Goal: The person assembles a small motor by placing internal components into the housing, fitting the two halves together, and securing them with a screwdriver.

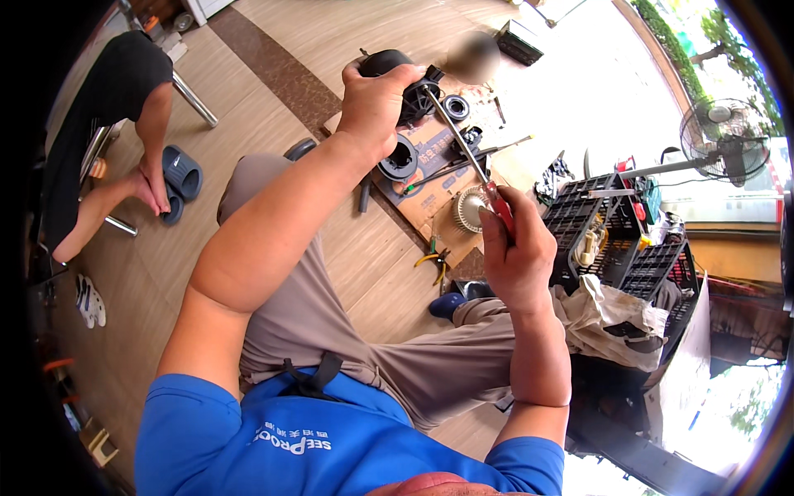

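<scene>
My left hand [370, 107] is wrapped round a black plastic housing [385, 61], lifted over a cardboard sheet [436, 142]. In my right hand [523, 258] is a screwdriver [499, 207] with a red handle and a long metal shaft. The shaft slants up and left to the housing's open side; whether its tip sits on a screw I cannot tell. Beneath my hands lie a black ring [456, 107], a round black part with a hollow centre [400, 159] and a silver finned metal part [470, 208]. Yellow-handled pliers [434, 261] rest nearer to me.
At the left a person [107, 140] sits with bare feet beside grey-blue slippers [183, 172]. Black plastic crates [597, 217] holding tools stand at the right, a cloth bag [610, 318] against them. Behind is a fan [724, 136]. A black box [520, 41] lies farther off.
</scene>
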### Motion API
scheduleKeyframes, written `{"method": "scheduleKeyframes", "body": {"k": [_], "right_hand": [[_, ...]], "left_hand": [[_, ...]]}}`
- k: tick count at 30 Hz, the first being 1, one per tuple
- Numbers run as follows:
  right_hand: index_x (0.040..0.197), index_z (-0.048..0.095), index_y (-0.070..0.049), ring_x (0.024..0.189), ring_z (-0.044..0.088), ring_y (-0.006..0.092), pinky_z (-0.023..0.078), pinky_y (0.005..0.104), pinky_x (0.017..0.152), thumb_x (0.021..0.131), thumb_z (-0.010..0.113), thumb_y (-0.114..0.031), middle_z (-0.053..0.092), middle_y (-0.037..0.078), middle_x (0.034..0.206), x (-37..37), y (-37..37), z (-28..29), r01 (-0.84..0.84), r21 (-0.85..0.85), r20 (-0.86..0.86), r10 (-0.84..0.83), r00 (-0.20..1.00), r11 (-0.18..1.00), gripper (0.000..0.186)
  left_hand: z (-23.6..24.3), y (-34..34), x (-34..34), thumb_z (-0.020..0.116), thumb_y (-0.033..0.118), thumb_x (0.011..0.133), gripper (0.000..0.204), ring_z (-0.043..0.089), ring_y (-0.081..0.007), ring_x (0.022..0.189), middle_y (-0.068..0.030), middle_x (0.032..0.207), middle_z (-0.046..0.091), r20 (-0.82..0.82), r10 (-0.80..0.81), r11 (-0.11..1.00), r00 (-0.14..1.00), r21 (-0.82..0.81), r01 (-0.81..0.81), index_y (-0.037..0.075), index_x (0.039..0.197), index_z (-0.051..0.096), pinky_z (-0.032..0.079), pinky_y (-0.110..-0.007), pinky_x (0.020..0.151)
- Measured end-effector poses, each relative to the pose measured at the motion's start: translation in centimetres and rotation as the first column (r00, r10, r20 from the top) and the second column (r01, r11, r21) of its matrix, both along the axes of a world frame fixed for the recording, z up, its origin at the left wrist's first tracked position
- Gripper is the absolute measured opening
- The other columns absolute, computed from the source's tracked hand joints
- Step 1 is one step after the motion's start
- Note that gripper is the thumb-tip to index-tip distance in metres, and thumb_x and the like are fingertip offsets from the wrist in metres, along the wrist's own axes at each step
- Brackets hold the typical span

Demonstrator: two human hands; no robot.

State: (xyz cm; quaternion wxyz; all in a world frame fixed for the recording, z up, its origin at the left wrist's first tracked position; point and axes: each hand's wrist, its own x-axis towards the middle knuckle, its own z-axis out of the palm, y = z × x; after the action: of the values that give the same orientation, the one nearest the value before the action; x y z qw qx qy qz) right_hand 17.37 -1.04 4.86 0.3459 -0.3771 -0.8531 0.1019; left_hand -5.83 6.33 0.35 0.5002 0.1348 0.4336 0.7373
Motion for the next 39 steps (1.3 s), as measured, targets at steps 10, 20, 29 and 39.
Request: {"method": "scheduleKeyframes", "body": {"k": [10, 20, 29, 39], "right_hand": [[0.110, 0.062, -0.001, 0.062, 0.045, 0.0029, 0.037, 0.0207, 0.054, 0.100, 0.061, -0.013, 0.055, -0.005, 0.074, -0.5, -0.8, 0.9, -0.037, -0.738, -0.283, -0.259, 0.923, 0.674, 0.016], [0.116, 0.063, 0.001, 0.072, 0.055, 0.0035, 0.045, 0.0200, 0.062, 0.096, 0.064, -0.008, 0.066, 0.001, 0.083, -0.2, 0.0, 0.5, -0.032, -0.522, -0.332, -0.168, 0.928, 0.852, 0.022], [0.111, 0.067, -0.002, 0.066, 0.065, 0.0251, 0.052, 0.0315, 0.061, 0.083, 0.071, 0.000, 0.067, 0.015, 0.082, 0.7, 0.0, 0.7, -0.028, -0.084, -0.065, 0.022, 0.998, 0.996, 0.029], [0.111, 0.067, -0.001, 0.065, 0.064, 0.0233, 0.051, 0.0305, 0.061, 0.082, 0.072, 0.001, 0.066, 0.014, 0.080, 0.4, 0.1, 0.5, -0.032, -0.122, -0.118, 0.018, 0.993, 0.992, 0.029]], "left_hand": [[-0.1, 0.0, 0.3, 0.079, 0.010, 0.079, 0.057, 0.067, -0.0223, 0.069, -0.0142, 0.097, 0.061, -0.119, 0.100, 0.994, 0.988, 0.048, -0.095, 0.004, 0.117, 0.037, 0.058, -0.040, 0.047], [0.2, 0.3, -1.4, 0.069, 0.022, 0.091, 0.024, 0.069, -0.0277, 0.073, -0.0130, 0.092, 0.069, 0.181, -0.006, 0.996, 0.983, -0.084, 0.022, 0.004, 0.105, 0.061, 0.059, -0.048, 0.057], [1.7, 0.6, -3.1, 0.066, 0.026, 0.093, 0.025, 0.067, -0.0281, 0.085, -0.0120, 0.097, 0.069, 0.238, -0.034, 0.999, 0.971, 0.017, 0.031, 0.006, 0.108, 0.060, 0.057, -0.052, 0.072], [2.1, 0.4, -2.3, 0.067, 0.025, 0.093, 0.024, 0.068, -0.0286, 0.083, -0.0126, 0.096, 0.069, 0.224, -0.031, 0.999, 0.974, -0.002, 0.032, 0.005, 0.106, 0.061, 0.058, -0.052, 0.070]]}}
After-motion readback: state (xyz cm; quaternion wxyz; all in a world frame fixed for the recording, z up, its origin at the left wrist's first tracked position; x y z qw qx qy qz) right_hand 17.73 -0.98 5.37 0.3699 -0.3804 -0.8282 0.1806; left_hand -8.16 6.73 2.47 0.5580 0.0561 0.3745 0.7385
